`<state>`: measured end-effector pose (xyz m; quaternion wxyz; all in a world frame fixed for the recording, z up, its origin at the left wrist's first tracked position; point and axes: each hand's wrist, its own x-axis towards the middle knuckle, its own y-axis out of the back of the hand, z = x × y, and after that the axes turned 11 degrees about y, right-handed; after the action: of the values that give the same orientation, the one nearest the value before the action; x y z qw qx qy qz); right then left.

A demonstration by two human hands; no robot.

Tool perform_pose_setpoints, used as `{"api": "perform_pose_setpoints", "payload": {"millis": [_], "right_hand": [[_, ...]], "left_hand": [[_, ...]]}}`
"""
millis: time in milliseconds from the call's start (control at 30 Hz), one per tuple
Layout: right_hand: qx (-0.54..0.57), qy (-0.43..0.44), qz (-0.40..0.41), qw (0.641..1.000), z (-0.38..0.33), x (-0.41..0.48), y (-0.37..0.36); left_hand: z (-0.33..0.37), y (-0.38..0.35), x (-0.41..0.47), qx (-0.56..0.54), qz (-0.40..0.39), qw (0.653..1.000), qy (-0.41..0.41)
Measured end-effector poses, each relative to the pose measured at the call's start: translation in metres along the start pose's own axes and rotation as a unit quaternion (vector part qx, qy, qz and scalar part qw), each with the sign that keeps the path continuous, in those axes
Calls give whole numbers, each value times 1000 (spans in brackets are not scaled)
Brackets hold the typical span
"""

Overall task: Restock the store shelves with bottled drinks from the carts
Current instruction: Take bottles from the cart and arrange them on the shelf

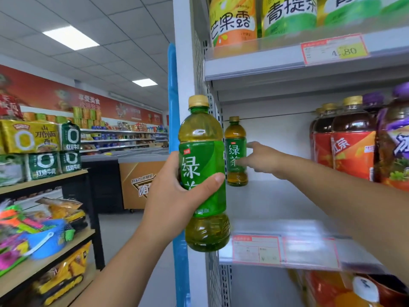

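Note:
My left hand (177,191) grips a green tea bottle (204,156) with a green label and gold cap, held upright in front of the shelf's left end post. A second green tea bottle (235,138) stands upright at the back left of the white middle shelf (276,202). My right hand (263,160) reaches into the shelf, its straight fingers touching that bottle's label on the right side.
Red-labelled tea bottles (349,138) and purple-capped bottles (396,138) stand at the shelf's right. Large yellow and green bottles (234,23) fill the shelf above. A blue upright strip (173,120) lines the shelf end. At the left stands a wooden rack (44,180) with noodle packs and toys.

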<state>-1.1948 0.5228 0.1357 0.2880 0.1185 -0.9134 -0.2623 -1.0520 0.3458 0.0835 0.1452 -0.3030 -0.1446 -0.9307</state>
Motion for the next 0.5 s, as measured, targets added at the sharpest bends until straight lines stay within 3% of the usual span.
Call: {"api": "perform_pose_setpoints", "payload": {"millis": [100, 267, 400, 500], "right_hand": [[112, 53, -17, 992, -20, -61, 7], [181, 131, -69, 972, -33, -146, -8], [139, 164, 82, 973, -44, -155, -17], [102, 143, 154, 972, -38, -146, -5]], "left_hand": [[7, -1, -3, 26, 16, 999, 31], [26, -14, -3, 39, 17, 996, 76], [56, -40, -6, 128, 12, 991, 36], [71, -39, -2, 124, -87, 988, 28]]}}
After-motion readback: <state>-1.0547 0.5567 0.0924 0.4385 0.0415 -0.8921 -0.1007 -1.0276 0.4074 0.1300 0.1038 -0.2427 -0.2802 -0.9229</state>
